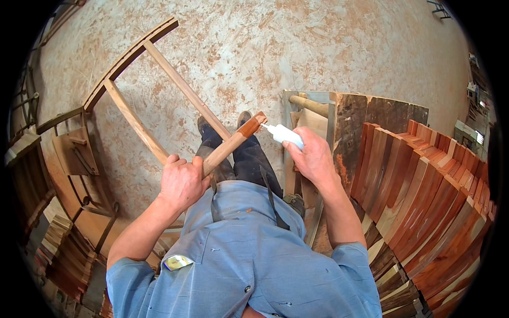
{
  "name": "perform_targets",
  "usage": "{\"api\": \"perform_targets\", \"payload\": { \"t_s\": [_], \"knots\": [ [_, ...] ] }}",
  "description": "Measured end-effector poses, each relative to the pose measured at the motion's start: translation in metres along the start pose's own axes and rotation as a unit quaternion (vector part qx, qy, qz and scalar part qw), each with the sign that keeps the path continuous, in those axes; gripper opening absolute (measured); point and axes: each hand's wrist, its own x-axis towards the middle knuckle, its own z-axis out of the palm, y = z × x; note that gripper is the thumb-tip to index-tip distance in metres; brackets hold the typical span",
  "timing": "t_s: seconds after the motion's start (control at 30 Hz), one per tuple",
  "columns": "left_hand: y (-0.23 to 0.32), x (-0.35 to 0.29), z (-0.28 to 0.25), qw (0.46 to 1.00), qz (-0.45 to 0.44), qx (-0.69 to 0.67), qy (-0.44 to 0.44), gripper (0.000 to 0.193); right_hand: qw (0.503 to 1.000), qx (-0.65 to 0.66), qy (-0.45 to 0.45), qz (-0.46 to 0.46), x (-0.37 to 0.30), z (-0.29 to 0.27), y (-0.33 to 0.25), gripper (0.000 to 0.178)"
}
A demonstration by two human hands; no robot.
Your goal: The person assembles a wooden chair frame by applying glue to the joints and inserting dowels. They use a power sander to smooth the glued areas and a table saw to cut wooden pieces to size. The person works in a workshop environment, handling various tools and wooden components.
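Spread out beneath everything, a wide pale floor mottled with reddish-brown patches. Banked up at the right, a big stack of reddish-brown wooden boards, packed close side by side. Worn at the bottom, a blue short-sleeved shirt. Reaching from the upper left toward the waist, an open light-brown wooden frame, with a long curved rail at the far side. Clasped in the closed left hand, a light-brown wooden bar, slanting up and right to a darker reddish end. Gripped in the right hand, just beside that end, a small white squeeze bottle. At the bottle's front, a thin white nozzle pointed at the reddish end; cannot tell whether touching.
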Motion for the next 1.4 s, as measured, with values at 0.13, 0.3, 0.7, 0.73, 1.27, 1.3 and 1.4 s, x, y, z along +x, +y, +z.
{"api": "perform_targets", "payload": {
  "t_s": [0.13, 0.3, 0.7, 0.73, 1.27, 1.3, 1.4],
  "knots": [
    [-0.002, -0.001, 0.003, 1.0, 0.002, 0.001, 0.003, 0.037, 1.0, 0.0, -0.007, -0.004, 0.0, 0.001, -0.001, 0.022],
    [-0.005, -0.003, 0.005, 1.0, 0.004, -0.003, 0.01, 0.036, 0.998, -0.045, -0.004, -0.036, 0.001, 0.003, -0.003, 0.025],
    [-0.017, -0.009, 0.006, 1.0, 0.013, 0.002, 0.018, 0.037, 0.995, -0.08, -0.006, -0.063, 0.004, 0.007, -0.015, 0.022],
    [-0.018, -0.01, 0.006, 1.0, 0.013, 0.001, 0.02, 0.037, 0.995, -0.08, -0.004, -0.064, 0.004, 0.008, -0.016, 0.022],
    [-0.062, -0.013, -0.024, 0.998, 0.02, -0.065, 0.02, 0.04, 0.925, 0.312, -0.009, 0.219, 0.01, 0.022, -0.038, 0.025],
    [-0.067, -0.012, -0.031, 0.997, 0.015, -0.073, 0.019, 0.042, 0.896, 0.374, -0.012, 0.238, 0.012, 0.024, -0.039, 0.027],
    [-0.084, -0.008, -0.049, 0.993, -0.003, -0.118, 0.01, 0.047, 0.805, 0.551, 0.014, 0.222, 0.012, 0.03, -0.043, 0.031]
  ]
}}
